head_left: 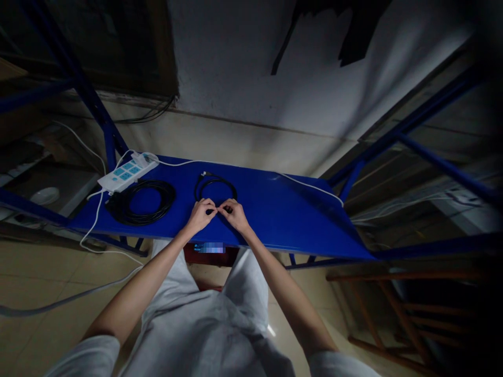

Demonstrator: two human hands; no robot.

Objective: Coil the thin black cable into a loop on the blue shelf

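Note:
A small loop of black cable (218, 180) lies on the blue tabletop (275, 209), with a light metal-looking plug end at its far left. Over the loop's near side, my left hand (200, 215) is closed in a pinch, and my right hand (234, 214) pinches just beside it. The fingertips of both hands almost meet. Dark bits of cable show under the fingers; whether something thinner is also pinched there is too small to tell. Left of my hands rests a larger coil of thick black cable (163, 201).
A white power strip (128, 174) with blue sockets sits at the table's left end, a plug in it. A white cord (310, 184) runs along the back edge. Blue metal posts (94, 112) flank the table. A wooden chair (373, 314) stands at lower right.

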